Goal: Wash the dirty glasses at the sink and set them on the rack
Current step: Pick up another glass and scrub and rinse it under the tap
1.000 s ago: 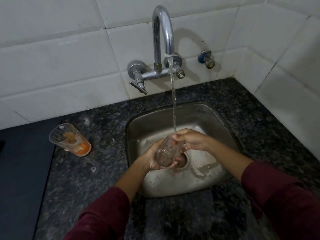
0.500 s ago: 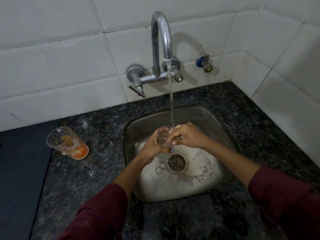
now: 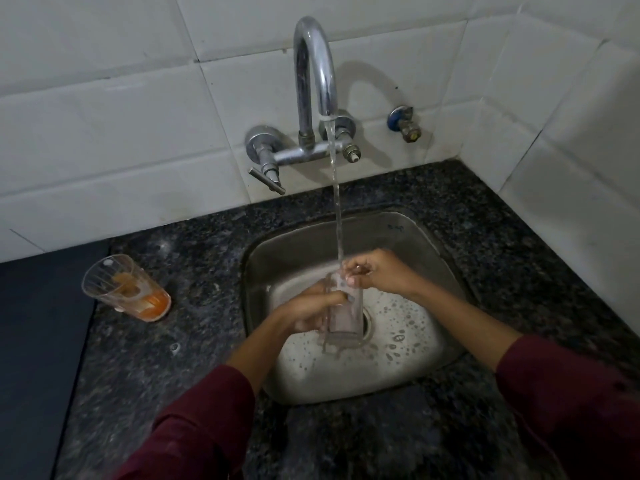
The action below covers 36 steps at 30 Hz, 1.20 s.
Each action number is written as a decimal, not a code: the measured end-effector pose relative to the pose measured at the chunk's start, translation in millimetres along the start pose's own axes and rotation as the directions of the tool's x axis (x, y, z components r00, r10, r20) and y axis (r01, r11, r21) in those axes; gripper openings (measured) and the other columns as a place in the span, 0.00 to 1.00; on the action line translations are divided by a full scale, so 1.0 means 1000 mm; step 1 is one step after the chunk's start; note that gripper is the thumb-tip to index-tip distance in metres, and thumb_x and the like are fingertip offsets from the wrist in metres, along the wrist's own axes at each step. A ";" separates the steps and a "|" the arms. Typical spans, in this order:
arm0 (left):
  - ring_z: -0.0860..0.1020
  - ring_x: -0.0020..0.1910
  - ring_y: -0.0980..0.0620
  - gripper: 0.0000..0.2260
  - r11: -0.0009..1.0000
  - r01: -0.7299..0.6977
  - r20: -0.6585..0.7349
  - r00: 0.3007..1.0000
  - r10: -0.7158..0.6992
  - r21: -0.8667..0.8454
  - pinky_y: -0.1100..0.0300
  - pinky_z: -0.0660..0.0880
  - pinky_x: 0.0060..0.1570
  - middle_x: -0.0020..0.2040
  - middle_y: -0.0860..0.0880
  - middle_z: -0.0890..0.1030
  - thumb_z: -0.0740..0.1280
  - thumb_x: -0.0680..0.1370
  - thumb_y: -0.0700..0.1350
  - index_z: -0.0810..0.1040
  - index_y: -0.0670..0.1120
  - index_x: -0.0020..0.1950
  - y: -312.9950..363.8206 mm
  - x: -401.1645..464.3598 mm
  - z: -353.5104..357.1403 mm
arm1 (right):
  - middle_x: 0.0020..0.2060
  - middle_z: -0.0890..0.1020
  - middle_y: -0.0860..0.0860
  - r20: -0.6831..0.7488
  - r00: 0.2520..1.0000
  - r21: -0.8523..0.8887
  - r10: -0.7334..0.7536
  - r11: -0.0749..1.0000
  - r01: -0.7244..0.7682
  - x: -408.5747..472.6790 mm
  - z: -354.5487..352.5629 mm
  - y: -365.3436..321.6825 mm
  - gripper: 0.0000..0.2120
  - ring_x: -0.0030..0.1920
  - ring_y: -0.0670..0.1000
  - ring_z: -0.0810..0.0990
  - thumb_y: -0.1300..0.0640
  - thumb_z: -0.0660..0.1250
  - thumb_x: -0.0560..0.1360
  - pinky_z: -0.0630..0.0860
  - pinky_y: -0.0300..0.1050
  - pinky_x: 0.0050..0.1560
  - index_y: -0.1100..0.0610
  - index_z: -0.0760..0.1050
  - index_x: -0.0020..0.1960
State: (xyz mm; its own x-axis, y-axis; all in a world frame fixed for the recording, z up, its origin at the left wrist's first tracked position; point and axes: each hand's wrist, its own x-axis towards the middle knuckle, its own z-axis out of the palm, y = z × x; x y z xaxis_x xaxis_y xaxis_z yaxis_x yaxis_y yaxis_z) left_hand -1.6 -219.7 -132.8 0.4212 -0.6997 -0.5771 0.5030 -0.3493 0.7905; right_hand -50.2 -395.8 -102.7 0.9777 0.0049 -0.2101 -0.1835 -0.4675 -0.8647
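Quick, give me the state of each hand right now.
Left hand: fingers curled round the clear glass, holding it under the running water.
Right hand: fingers curled at the glass's rim, pinching it.

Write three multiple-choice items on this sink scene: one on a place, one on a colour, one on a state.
1. Where does the dirty glass stand?
A. In the sink
B. On the counter left of the sink
C. Under the tap

2. What colour is the residue in that glass?
A. Green
B. Orange
C. Blue

3. What is the tap doing?
A. Running
B. Off
C. Dripping only

Key: 1 B, it sits on the counter left of the sink. 2 B, orange dregs line its bottom. 3 A, a steady stream falls onto the held glass, which the left hand grips while the right hand pinches its rim.
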 end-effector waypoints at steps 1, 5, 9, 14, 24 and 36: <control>0.83 0.44 0.50 0.15 0.997 0.060 0.027 0.998 -0.058 -0.047 0.52 0.80 0.41 0.45 0.47 0.83 0.68 0.75 0.42 0.74 0.44 0.61 -0.004 -0.003 0.002 | 0.39 0.82 0.45 0.008 0.999 0.037 0.051 0.998 -0.051 0.000 0.005 0.005 0.11 0.38 0.36 0.79 0.62 0.73 0.70 0.78 0.39 0.44 0.60 0.81 0.53; 0.83 0.41 0.50 0.11 0.974 0.202 0.077 0.978 -0.195 -0.098 0.52 0.78 0.45 0.43 0.47 0.84 0.64 0.78 0.49 0.78 0.46 0.56 -0.020 -0.007 0.001 | 0.43 0.83 0.49 0.074 0.978 0.110 0.195 0.973 -0.202 -0.002 0.018 0.018 0.11 0.44 0.47 0.80 0.61 0.70 0.73 0.77 0.38 0.40 0.60 0.79 0.56; 0.83 0.38 0.52 0.12 0.958 0.260 0.073 0.965 -0.252 -0.125 0.55 0.79 0.41 0.41 0.48 0.84 0.63 0.78 0.52 0.77 0.46 0.55 -0.021 -0.006 -0.005 | 0.49 0.83 0.55 0.088 0.968 0.147 0.234 0.958 -0.245 -0.001 0.023 0.019 0.11 0.48 0.50 0.81 0.61 0.68 0.74 0.78 0.46 0.47 0.61 0.79 0.57; 0.82 0.40 0.51 0.15 0.961 0.247 0.054 0.969 -0.242 -0.125 0.54 0.79 0.44 0.43 0.47 0.84 0.64 0.77 0.54 0.77 0.45 0.58 -0.012 -0.005 -0.010 | 0.48 0.83 0.55 0.074 0.968 0.176 0.239 0.953 -0.248 0.003 0.020 0.011 0.10 0.47 0.49 0.80 0.61 0.69 0.73 0.75 0.43 0.44 0.60 0.80 0.54; 0.79 0.45 0.57 0.22 0.867 -0.188 -0.245 0.912 0.328 0.461 0.67 0.72 0.38 0.48 0.51 0.80 0.77 0.66 0.37 0.76 0.46 0.58 0.007 -0.004 -0.007 | 0.35 0.84 0.55 0.052 0.997 0.082 0.057 0.995 -0.062 0.011 0.014 -0.023 0.09 0.35 0.50 0.83 0.60 0.66 0.76 0.79 0.42 0.44 0.56 0.82 0.38; 0.79 0.46 0.52 0.21 0.882 -0.277 -0.058 0.945 0.322 0.382 0.50 0.77 0.52 0.46 0.50 0.81 0.78 0.63 0.43 0.77 0.45 0.54 0.024 -0.019 -0.015 | 0.40 0.85 0.61 -0.023 0.988 0.039 -0.152 0.987 0.153 0.001 0.007 -0.028 0.14 0.40 0.55 0.84 0.57 0.62 0.79 0.81 0.50 0.47 0.66 0.81 0.46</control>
State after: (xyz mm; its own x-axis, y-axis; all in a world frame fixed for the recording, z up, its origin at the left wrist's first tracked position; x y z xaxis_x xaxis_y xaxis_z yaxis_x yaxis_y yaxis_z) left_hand 13.6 -205.9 -106.3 0.6041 -0.7373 -0.3025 0.0384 -0.3523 0.9351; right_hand -45.1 -377.0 -81.8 0.9963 0.0553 -0.0652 -0.0355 -0.4269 -0.9036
